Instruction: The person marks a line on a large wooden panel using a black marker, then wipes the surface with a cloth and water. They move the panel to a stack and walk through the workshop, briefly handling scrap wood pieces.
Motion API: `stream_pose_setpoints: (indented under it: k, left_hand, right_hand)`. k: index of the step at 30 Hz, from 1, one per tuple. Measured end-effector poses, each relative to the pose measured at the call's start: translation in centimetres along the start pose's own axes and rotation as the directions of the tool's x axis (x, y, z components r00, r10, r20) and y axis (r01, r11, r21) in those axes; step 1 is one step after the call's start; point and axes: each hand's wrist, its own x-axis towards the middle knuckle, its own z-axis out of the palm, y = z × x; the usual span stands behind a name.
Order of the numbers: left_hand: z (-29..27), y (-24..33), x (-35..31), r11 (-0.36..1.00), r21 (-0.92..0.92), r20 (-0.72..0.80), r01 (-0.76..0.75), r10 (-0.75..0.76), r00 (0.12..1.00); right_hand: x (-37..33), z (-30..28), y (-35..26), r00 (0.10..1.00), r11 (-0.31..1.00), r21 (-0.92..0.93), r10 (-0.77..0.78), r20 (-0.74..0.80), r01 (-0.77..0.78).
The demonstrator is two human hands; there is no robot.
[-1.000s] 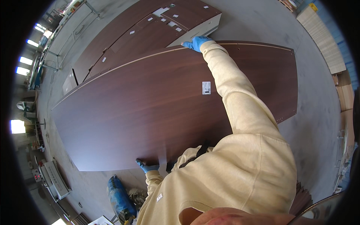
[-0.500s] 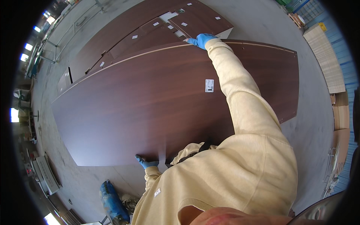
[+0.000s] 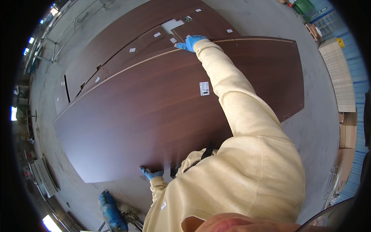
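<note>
A large dark-brown panel (image 3: 154,96) spans the space before the person's body, a white label (image 3: 204,88) on its face. The blue-gloved right hand (image 3: 191,43) grasps its far edge; the left hand (image 3: 152,174), gloved too, holds the near edge — some fingers hidden. Beyond the far edge lie other brown panels (image 3: 208,21).

brown panel (image 3: 154,104) partly hidden bhnd rt sleeve (image 3: 236,98) — label (image 3: 204,89) txt too sm to read

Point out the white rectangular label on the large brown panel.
In the head view, the white label lies right of centre, between the cream right sleeve and bare brown panel, below the blue-gloved right hand.
</note>
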Motion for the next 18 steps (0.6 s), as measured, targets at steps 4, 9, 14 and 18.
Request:
stream_pose_setpoints:
  k: [4,9,14,18]
  left_hand:
    - [2.1,-4.7,-0.6,0.996,-0.067,-0.047,-0.067,0.064,0.997]
    - [7.8,-7.5,-1.9,0.986,-0.114,-0.105,-0.125,0.114,0.988]
    - [8.5,-8.3,-1.8,0.983,-0.107,-0.101,-0.15,0.14,0.985]
    - [9.6,-7.7,-1.0,0.956,-0.245,-0.034,-0.159,0.156,0.987]
  right_hand:
    - [3.3,-3.8,-0.7,0.982,0.994,0.09,-0.08,0.169,0.065]
    - [10.7,-1.8,-1.1,0.962,0.993,0.009,-0.118,0.248,0.12]
    - [14.1,-1.4,-4.7,0.951,0.982,-0.034,-0.169,0.259,0.184]
    - [18.6,-0.5,-7.2,0.94,0.973,-0.054,-0.203,0.274,0.226]
